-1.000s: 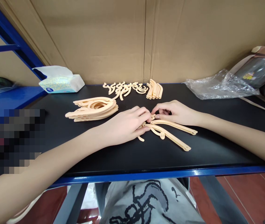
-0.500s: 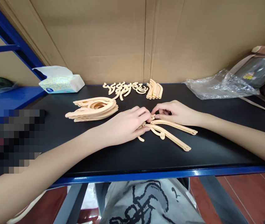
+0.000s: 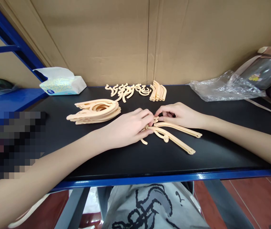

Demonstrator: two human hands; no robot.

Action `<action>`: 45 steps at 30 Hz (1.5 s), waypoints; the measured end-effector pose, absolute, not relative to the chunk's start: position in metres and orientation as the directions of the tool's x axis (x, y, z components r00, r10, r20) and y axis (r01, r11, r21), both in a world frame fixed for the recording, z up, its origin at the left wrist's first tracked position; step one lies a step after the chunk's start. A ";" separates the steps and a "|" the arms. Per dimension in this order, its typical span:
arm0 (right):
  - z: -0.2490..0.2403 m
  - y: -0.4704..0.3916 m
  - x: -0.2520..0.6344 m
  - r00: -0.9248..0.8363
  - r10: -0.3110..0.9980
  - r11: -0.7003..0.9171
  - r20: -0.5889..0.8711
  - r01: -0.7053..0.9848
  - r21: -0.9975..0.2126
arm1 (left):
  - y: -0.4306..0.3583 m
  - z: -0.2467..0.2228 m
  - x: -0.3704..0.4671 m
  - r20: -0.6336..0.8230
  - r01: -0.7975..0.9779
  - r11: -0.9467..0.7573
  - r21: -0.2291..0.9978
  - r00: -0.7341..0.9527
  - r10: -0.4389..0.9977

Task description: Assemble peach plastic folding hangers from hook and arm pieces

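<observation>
- Black tabletop: tissue pack behind the hanger stack, tissue poking out.
- Right of the stack, my left hand curls closed on cream arms.
- Farther right, my right hand pinches a small piece.

- your bare left forearm slanted forward and inward, wrist nearly straight.
- your left hand was palm down, fingers curled.
- your bare right forearm slanted inward too.
- your right hand faced it, thumb and forefinger bent near the left fingertips.
</observation>
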State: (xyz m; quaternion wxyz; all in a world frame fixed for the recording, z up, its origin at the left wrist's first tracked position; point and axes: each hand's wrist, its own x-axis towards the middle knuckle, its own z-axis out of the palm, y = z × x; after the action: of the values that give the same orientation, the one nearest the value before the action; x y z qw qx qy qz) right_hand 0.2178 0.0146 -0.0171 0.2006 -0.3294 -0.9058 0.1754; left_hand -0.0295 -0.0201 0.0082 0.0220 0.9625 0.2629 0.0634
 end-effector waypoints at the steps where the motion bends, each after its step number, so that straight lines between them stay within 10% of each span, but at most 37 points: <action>1: -0.017 0.015 0.218 -0.703 0.667 0.721 0.246 0.527 -0.450 | -0.020 0.008 -0.029 0.109 0.504 -0.861 0.076 0.854 0.509; 45: -0.016 0.014 0.220 -0.732 0.633 0.757 0.253 0.517 -0.399 | -0.019 0.005 -0.029 0.135 0.488 -0.871 0.057 0.860 0.492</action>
State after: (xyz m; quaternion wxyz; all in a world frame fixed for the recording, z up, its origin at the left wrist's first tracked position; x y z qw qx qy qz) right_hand 0.2196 0.0137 -0.0158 0.1898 -0.3131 -0.9180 0.1526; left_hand -0.0294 -0.0186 0.0051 0.0105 0.9644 0.2540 0.0725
